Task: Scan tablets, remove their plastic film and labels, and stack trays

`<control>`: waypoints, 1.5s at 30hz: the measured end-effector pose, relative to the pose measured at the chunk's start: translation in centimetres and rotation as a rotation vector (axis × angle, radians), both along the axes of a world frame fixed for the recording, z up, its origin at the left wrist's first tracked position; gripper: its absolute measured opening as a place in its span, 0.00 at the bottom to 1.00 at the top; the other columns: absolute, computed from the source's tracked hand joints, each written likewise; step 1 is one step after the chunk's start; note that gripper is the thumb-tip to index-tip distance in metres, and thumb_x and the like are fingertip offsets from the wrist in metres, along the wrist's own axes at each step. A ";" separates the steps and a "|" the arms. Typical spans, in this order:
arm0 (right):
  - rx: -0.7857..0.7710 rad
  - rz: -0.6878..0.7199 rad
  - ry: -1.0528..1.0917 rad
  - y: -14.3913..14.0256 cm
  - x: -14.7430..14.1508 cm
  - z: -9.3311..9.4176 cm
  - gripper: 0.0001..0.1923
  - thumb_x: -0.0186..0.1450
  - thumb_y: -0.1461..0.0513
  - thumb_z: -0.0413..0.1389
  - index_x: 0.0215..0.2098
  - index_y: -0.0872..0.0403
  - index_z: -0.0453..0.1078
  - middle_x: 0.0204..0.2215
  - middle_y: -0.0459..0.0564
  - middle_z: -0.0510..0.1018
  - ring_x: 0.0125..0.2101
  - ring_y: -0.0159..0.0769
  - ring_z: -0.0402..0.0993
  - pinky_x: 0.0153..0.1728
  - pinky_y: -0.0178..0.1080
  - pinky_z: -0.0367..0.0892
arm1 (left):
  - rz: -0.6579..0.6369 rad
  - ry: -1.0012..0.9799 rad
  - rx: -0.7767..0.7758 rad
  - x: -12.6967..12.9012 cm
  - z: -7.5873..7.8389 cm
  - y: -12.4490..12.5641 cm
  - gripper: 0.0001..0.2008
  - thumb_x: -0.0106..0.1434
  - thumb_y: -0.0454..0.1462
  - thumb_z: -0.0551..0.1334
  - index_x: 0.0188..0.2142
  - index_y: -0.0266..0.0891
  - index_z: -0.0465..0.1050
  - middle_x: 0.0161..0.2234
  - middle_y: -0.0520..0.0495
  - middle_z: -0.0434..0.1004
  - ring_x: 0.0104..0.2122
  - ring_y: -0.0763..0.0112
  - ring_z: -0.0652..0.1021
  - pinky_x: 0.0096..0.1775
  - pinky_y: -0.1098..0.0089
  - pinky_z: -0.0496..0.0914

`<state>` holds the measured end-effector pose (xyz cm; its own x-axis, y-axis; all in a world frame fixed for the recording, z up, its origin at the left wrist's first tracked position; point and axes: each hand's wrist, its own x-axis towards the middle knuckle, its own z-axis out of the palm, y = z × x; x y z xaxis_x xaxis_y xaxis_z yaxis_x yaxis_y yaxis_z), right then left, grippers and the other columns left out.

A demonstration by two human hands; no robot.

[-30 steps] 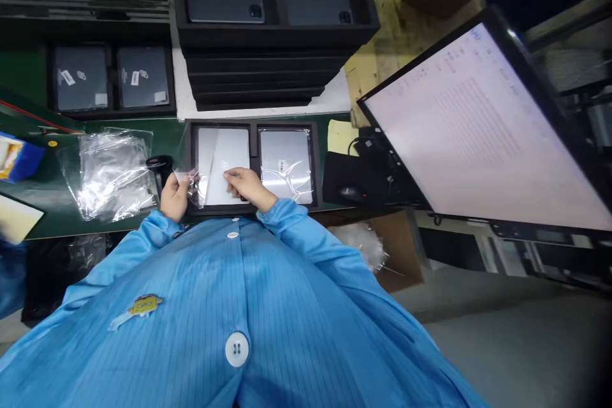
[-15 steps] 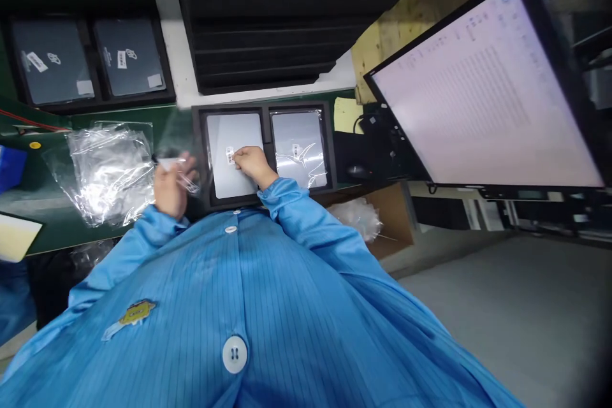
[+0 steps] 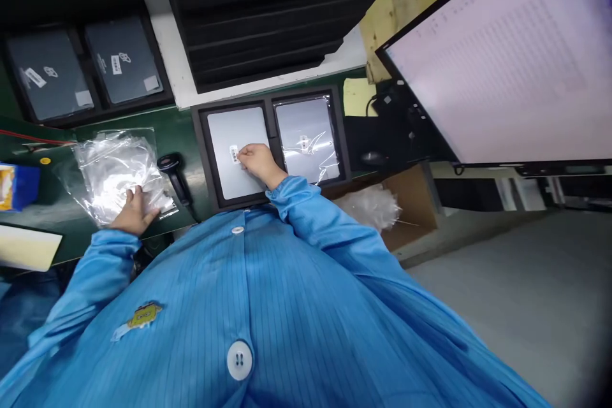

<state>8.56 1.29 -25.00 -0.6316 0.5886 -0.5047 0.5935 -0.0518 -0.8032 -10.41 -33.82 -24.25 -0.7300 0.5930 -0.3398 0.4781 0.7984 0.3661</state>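
Your black two-slot tray (image 3: 205, 159) lies on the green bench; the bare silver tablet (image 3: 236, 169) fills its left slot; left of the tray, your left hand (image 3: 132, 211) lies flat, fingers spread, on the clear bags (image 3: 117, 169); your right hand (image 3: 257, 162) presses curled fingertips on the tablet's barcode label (image 3: 234, 154).

— What's around my bench right now?

— A big monitor (image 3: 507, 57) tilts across my right, its screen full of pale rows too blurred to read. Below its edge a mouse (image 3: 371, 157) sits on a dark pad.

— And farther back?

— A stack of black trays (image 3: 268, 32) rises straight ahead. To its left, another tray holds two dark tablets (image 3: 81, 70) with white stickers.

— Anything closer?

— A black barcode scanner (image 3: 174, 178) lies on the green table (image 3: 176, 131), and a blue box (image 3: 16, 186) sits at the far left edge.
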 end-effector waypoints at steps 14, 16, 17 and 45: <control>0.027 -0.304 0.144 0.7 4.9 0.5 0.14 0.68 0.49 0.58 0.32 0.50 0.68 0.19 0.39 0.65 0.21 0.31 0.62 0.25 0.34 0.62 | -1.003 -0.089 0.325 10.7 0.1 22.7 0.21 0.74 0.40 0.58 0.61 0.33 0.74 0.61 0.33 0.75 0.63 0.52 0.72 0.65 0.53 0.65; 0.059 -0.394 0.164 1.2 6.9 1.2 0.15 0.68 0.48 0.56 0.32 0.49 0.66 0.19 0.39 0.62 0.20 0.31 0.60 0.24 0.34 0.61 | -1.093 -0.029 0.331 11.6 -1.0 26.5 0.22 0.73 0.37 0.58 0.63 0.31 0.72 0.66 0.31 0.70 0.67 0.50 0.68 0.69 0.47 0.57; 0.074 -0.433 0.175 1.4 7.8 1.5 0.15 0.68 0.49 0.56 0.31 0.49 0.65 0.19 0.38 0.60 0.20 0.31 0.59 0.23 0.34 0.61 | -1.128 -0.008 0.336 11.7 -1.5 28.0 0.20 0.74 0.37 0.57 0.61 0.32 0.73 0.64 0.31 0.72 0.65 0.50 0.69 0.70 0.46 0.55; 0.444 0.364 -0.065 9.3 14.7 6.0 0.08 0.72 0.58 0.60 0.44 0.52 0.79 0.35 0.52 0.85 0.38 0.43 0.80 0.39 0.37 0.65 | -0.799 -0.049 0.400 10.2 1.6 30.4 0.15 0.68 0.47 0.58 0.40 0.43 0.81 0.43 0.37 0.81 0.45 0.49 0.80 0.49 0.50 0.74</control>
